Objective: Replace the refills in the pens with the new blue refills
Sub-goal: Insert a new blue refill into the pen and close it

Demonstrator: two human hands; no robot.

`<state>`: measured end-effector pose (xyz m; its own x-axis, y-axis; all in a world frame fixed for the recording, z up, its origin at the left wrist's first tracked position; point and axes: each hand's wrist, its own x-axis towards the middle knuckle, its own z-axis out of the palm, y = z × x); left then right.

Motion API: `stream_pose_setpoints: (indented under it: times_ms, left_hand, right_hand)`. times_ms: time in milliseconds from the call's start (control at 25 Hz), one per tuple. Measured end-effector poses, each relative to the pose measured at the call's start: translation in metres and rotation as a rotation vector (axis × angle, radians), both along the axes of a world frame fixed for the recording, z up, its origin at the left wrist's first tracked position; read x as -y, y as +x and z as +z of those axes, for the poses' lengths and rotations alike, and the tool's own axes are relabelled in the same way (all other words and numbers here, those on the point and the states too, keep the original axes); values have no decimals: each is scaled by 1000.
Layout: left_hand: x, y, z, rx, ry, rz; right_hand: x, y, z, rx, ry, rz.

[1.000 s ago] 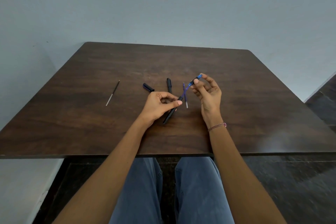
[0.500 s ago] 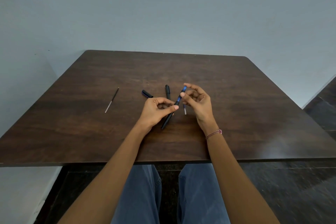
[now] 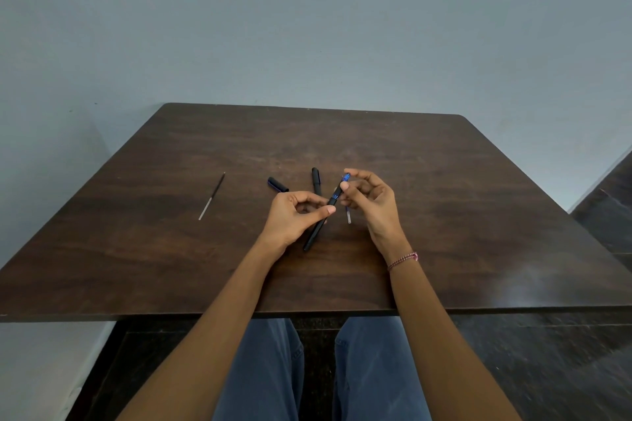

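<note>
Two hands hold one black pen (image 3: 319, 222) over the middle of the table (image 3: 478, 215). The left hand (image 3: 294, 215) pinches the barrel between the thumb and curled fingers, so its grip is closed on the pen. The right hand (image 3: 371, 202) pinches the blue front section (image 3: 343, 185) at the pen's upper end with its fingertips, so its grip is also closed on the pen. The pen is tilted, with the lower end toward the near edge and the blue end toward the far edge. Whether the lower end touches the table cannot be told.

A thin refill (image 3: 348, 217) lies on the table beneath the right hand, partly hidden by it. A second black pen (image 3: 315, 179) lies just beyond the left hand, pointing to the far edge. A loose black cap (image 3: 277, 184) lies beside it, toward the left edge. A dark refill (image 3: 212, 195) with a pale end lies well apart, nearer the left edge. A bracelet (image 3: 403, 259) circles the right wrist.
</note>
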<state>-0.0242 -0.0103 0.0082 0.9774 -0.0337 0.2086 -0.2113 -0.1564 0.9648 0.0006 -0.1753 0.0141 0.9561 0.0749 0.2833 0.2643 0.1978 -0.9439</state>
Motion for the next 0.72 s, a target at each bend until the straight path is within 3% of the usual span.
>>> stream_pose_setpoints:
  times_ms: [320,720]
  left_hand:
    - [0,2,-2,16,18,-6]
    - [0,-2,1,15,9,-55]
  right_hand:
    - [4,1,-2,-58,191,290]
    - [3,1,-1,-80,45,106]
